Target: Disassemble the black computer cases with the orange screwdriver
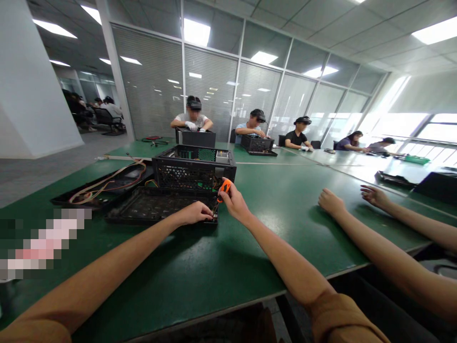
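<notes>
One orange-handled screwdriver [224, 186] in the right hand [235, 204], left hand [195, 213] at the black panel [148, 207]

Right hand: fingers closed round the handle, thin shaft angled down to the panel's right end. Tip contact: too small to tell. Left hand: fingers bunched at the panel's near right corner, just beside the shaft; can't tell if they pinch a part or only rest there. Panel lies flat on the green table [278, 205], inner side up, just on the near side of the open computer case [178, 174]. Case's perforated face is toward the panel. Left of both: a shallow black cover [123, 188], loose cables [107, 181] lying across it. Right side, well apart: a co-worker's bare hands [331, 202], one loosely fisted, the other with fingers partly spread. Far side: another person in white gloves [192, 126], working at a second case [197, 139].
</notes>
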`<state>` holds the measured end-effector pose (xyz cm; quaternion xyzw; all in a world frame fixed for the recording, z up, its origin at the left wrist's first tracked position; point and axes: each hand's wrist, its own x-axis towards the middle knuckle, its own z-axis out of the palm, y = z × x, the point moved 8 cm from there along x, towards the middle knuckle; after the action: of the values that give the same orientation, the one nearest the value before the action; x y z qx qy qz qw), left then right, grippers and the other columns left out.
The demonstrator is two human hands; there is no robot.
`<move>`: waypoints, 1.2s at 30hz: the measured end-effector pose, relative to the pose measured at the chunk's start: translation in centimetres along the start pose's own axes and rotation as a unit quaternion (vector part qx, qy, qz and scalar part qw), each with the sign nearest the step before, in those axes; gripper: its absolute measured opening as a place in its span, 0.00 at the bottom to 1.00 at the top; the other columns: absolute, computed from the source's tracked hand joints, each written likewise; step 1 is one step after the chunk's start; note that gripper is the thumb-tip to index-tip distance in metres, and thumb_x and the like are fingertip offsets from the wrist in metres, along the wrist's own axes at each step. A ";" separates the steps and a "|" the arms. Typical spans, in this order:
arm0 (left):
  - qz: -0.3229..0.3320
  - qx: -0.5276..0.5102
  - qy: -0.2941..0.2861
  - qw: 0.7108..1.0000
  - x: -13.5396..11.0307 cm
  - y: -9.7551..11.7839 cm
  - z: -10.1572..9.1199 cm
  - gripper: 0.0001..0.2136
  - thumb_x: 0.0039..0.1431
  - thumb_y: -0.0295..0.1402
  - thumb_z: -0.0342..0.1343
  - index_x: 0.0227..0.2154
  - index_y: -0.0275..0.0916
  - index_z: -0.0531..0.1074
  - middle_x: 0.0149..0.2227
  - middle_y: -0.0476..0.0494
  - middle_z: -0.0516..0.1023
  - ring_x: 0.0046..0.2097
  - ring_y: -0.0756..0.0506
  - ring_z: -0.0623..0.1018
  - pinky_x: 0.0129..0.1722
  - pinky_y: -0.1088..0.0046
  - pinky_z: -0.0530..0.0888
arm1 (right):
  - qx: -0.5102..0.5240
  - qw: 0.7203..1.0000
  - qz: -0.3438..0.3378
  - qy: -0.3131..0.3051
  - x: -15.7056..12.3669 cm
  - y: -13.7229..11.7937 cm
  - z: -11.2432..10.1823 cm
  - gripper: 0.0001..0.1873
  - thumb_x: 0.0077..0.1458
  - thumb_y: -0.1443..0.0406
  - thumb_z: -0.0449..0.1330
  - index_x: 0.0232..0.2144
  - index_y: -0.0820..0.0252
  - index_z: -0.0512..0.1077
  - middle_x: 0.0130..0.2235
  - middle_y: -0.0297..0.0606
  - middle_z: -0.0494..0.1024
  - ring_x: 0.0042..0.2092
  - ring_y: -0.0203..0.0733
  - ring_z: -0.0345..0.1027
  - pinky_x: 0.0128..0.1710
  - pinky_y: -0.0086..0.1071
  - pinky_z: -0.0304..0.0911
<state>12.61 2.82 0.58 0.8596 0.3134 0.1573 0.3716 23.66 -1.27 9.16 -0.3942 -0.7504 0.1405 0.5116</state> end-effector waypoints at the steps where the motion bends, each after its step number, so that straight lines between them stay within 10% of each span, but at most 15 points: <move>1: 0.002 0.000 -0.002 1.000 0.0 0.0 0.0 0.14 0.48 0.37 0.54 0.35 0.33 0.75 0.34 0.45 0.78 0.34 0.48 0.73 0.34 0.78 0.66 | -0.003 1.000 -0.001 -0.001 0.0 0.1 0.0 0.26 0.55 0.62 0.49 0.55 0.63 0.53 0.34 0.35 0.69 0.32 0.34 0.62 0.38 0.29 0.61; 36: 0.034 -0.044 -0.023 0.998 0.4 0.2 0.4 0.14 0.50 0.37 0.54 0.36 0.35 0.75 0.37 0.45 0.77 0.39 0.48 0.73 0.41 0.77 0.66 | 0.007 0.999 -0.021 0.036 -0.2 -0.7 -0.2 0.29 0.54 0.63 0.51 0.57 0.59 0.47 0.39 0.38 0.66 0.30 0.32 0.60 0.32 0.28 0.62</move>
<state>13.20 2.69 0.47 0.8559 0.2684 0.1633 0.4108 23.58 -1.88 9.53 -0.3790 -0.7386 0.1207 0.5442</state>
